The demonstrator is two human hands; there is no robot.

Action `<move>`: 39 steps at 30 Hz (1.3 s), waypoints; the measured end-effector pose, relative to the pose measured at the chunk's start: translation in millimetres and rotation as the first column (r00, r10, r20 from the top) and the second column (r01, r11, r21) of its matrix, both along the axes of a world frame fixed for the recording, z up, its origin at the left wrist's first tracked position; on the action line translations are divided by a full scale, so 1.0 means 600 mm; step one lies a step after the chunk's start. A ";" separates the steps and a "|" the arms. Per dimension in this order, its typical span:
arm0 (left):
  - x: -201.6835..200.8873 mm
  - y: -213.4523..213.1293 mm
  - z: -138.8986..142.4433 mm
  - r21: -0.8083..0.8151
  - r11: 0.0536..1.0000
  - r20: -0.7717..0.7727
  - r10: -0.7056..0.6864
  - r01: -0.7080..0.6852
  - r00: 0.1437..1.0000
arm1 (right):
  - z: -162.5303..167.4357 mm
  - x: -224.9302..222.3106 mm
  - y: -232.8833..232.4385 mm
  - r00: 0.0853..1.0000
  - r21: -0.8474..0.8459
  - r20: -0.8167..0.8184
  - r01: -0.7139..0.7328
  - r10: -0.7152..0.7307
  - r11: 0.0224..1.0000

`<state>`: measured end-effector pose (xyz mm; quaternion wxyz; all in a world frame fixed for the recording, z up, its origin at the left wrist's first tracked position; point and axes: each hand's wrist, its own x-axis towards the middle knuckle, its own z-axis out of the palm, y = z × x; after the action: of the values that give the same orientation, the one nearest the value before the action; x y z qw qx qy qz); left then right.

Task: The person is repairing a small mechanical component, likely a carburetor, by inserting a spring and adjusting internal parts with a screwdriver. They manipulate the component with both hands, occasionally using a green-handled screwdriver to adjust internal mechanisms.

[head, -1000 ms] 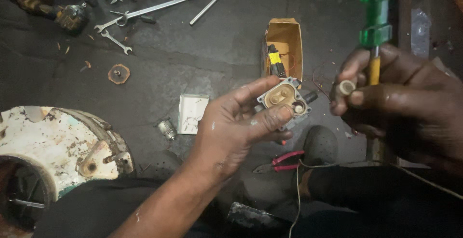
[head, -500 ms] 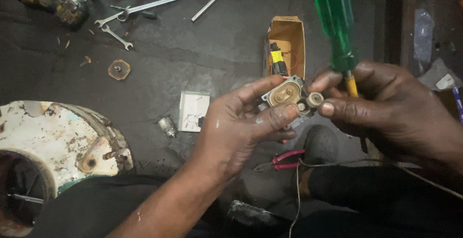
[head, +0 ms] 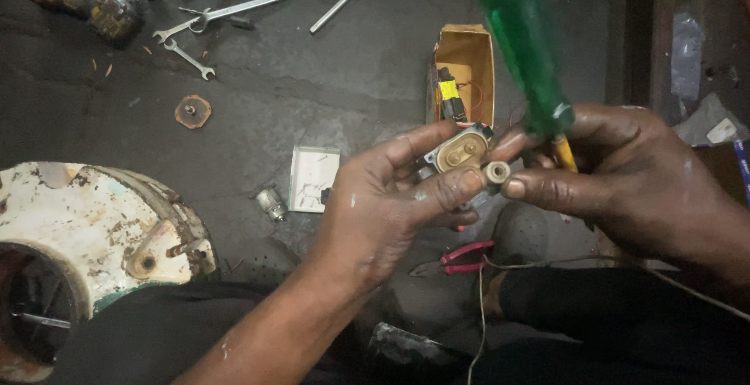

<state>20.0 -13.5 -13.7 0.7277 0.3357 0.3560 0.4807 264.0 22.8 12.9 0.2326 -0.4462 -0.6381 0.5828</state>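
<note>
1. The small metal part, with a tan oval face, sits between the thumb and fingers of the left hand, which pinch it from both sides.
2. A small round bushing touches the part's right edge; the thumb and forefinger of the right hand pinch it.
3. The right hand also grips a screwdriver with green handle; the handle stands up above the fingers, blurred.
4. Just behind the fingers lies an open yellow carton with small pieces inside.
5. Below the fingers are red-handled pliers and a thin wire.
6. Left of the left-hand fingers lie a white card and a small metal cylinder.
7. All rests on a dark, dirty surface; wrenches lie far behind, and a worn white round housing is far left.
</note>
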 end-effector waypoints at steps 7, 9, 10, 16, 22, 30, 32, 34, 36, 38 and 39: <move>-0.001 0.001 0.007 -0.034 0.999 -0.015 -0.007 0.006 1.000 | -0.007 0.004 0.002 0.981 0.086 0.192 -0.013 -0.004 0.996; -0.001 0.001 0.009 -0.019 1.000 0.013 -0.005 0.005 1.000 | -0.008 0.004 0.001 0.983 0.059 0.184 0.017 -0.028 0.998; -0.001 0.002 0.009 -0.029 1.000 -0.008 -0.006 0.006 1.000 | -0.009 0.004 0.001 0.983 0.044 0.180 0.032 -0.039 0.999; -0.002 -0.002 0.011 -0.015 1.000 -0.035 -0.006 0.006 0.999 | -0.003 -0.001 -0.001 0.972 0.047 0.229 0.049 -0.059 0.998; -0.002 0.000 0.012 -0.026 1.000 -0.038 -0.012 0.011 0.999 | 0.001 -0.004 -0.007 0.993 0.073 0.113 0.035 -0.043 0.997; -0.003 -0.002 0.013 -0.018 1.000 -0.083 -0.005 0.003 0.997 | 0.003 -0.002 -0.004 0.980 0.121 0.197 -0.017 -0.007 0.992; -0.003 -0.001 0.013 -0.010 1.000 -0.049 0.002 -0.002 0.999 | 0.004 -0.004 -0.007 0.993 0.115 0.121 -0.025 0.011 0.993; -0.003 -0.002 0.013 -0.020 1.000 -0.040 0.000 -0.001 0.999 | 0.004 -0.005 -0.008 0.996 0.120 0.083 -0.040 0.030 0.992; -0.004 -0.003 0.014 -0.048 0.999 -0.057 -0.010 0.007 0.998 | 0.005 -0.006 -0.010 0.966 0.027 0.254 0.048 -0.053 0.998; -0.004 -0.002 0.013 -0.022 1.000 -0.051 0.009 -0.010 0.999 | 0.005 -0.006 -0.010 0.964 -0.001 0.255 0.082 -0.079 0.997; -0.003 -0.002 0.013 -0.010 1.000 -0.047 0.019 -0.020 0.999 | 0.006 -0.005 -0.010 0.983 0.012 0.169 0.068 -0.069 0.998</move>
<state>18.1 -14.8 -5.8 0.7161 0.3398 0.3787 0.4778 261.3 17.0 16.4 0.1986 -0.5150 -0.6417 0.5325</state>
